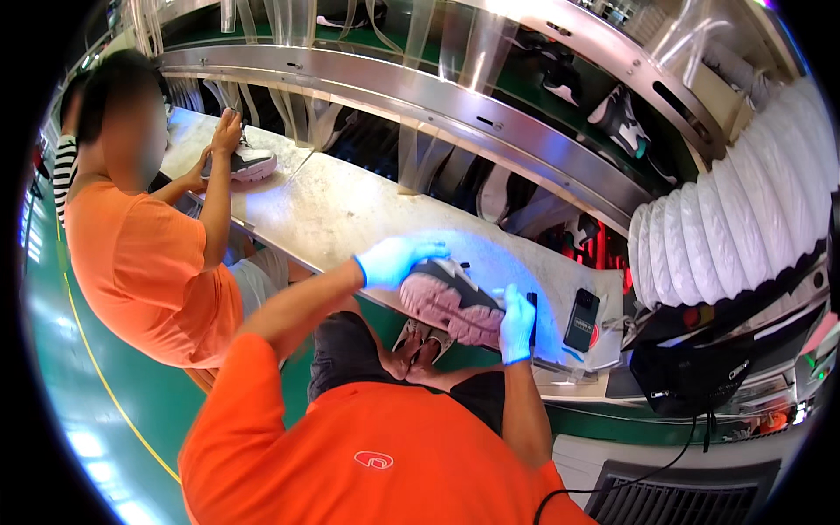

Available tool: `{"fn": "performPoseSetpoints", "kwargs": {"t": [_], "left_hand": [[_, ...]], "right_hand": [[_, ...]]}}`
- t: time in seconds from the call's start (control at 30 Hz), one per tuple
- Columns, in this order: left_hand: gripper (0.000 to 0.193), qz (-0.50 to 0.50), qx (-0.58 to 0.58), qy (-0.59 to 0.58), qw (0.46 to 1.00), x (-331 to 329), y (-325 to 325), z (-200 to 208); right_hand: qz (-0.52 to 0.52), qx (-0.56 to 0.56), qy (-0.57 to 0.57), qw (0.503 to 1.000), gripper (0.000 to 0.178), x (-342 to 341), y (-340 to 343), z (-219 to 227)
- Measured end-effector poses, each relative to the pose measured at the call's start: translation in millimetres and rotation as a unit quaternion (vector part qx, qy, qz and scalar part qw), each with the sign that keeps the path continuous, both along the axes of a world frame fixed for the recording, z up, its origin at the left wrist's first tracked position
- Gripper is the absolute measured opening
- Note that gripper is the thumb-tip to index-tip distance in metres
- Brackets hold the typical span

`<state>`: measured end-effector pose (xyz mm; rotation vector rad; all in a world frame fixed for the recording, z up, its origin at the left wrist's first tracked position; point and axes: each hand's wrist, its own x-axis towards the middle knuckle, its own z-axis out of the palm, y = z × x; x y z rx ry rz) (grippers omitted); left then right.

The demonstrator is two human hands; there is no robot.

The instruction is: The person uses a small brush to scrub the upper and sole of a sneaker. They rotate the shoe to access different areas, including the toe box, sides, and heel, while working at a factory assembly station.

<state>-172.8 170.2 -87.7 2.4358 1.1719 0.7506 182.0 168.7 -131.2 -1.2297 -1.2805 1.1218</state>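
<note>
A grey sneaker [448, 302] with a thick pink sole is tilted on its side at the front edge of the bench, its sole turned toward me. My left hand [395, 261], in a pale glove lit blue, grips the sneaker's left end from above, fingers over the upper. At the other end my right hand [518, 324], gloved too, holds the sneaker with its fingers bent round it. Part of the upper and some fingertips are hidden behind the shoe. A narrow black object [532, 313] is right beside my right hand; its kind is unclear.
A dark phone [582, 318] lies on the bench [350, 210] to the right. Behind runs a metal rail [385, 92] with clear strips and shoes beyond. A white ribbed duct [735, 201] bulges at right. At left, a person in orange [140, 262] handles another sneaker [254, 164].
</note>
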Motion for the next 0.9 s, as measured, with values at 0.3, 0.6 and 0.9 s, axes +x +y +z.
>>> {"fn": "performPoseSetpoints", "kwargs": {"t": [0.3, 0.6, 0.9], "left_hand": [[0.090, -0.014, -0.112, 0.186, 0.976, 109, -18, 201], [0.083, 0.059, -0.217, 0.229, 0.947, 148, -4, 213], [0.075, 0.059, -0.162, 0.233, 0.957, 162, -6, 216]], "right_hand": [[0.075, -0.141, 0.416, 0.895, 0.083, -34, -25, 44], [0.157, 0.077, 0.219, 0.960, 0.121, 19, -29, 116], [0.106, 0.178, 0.357, 0.911, 0.135, 5, -16, 71]]}}
